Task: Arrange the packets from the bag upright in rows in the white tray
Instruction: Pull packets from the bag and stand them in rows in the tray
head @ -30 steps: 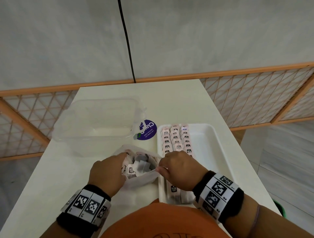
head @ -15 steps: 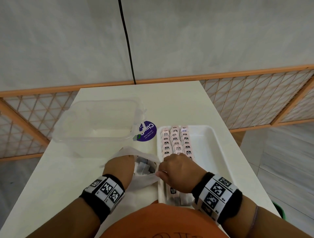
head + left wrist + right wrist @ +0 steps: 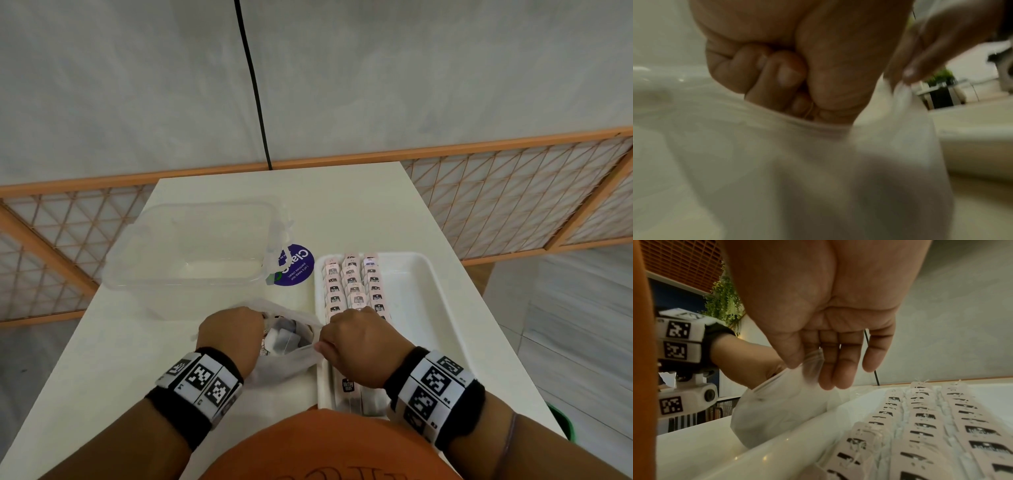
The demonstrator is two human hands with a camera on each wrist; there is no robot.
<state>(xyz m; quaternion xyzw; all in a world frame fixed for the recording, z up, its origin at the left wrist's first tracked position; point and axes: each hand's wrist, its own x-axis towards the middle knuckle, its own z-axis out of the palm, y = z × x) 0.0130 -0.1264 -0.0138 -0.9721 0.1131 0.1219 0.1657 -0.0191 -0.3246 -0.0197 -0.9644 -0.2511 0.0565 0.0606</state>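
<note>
A thin white plastic bag (image 3: 291, 365) lies on the table just left of the white tray (image 3: 428, 308). Grey and white packets (image 3: 286, 337) show in its open mouth. My left hand (image 3: 229, 337) reaches into that mouth; in the left wrist view its fingers (image 3: 785, 76) are curled, and the bag's rim (image 3: 818, 128) hides what they hold. My right hand (image 3: 359, 342) pinches the bag's right edge (image 3: 813, 360) between thumb and forefinger, over the tray's near left side. Three rows of pink packets (image 3: 352, 284) stand upright along the tray's left side (image 3: 920, 426).
A clear plastic container (image 3: 191, 246) sits at the back left of the table, with a round purple label (image 3: 296, 265) beside it. The tray's right half (image 3: 411, 301) is bare. The table's right edge runs close to the tray. A green object (image 3: 561, 421) is on the floor.
My left hand left the bag's left edge and went down into its mouth. My right hand kept its pinch on the bag's right edge and barely moved.
</note>
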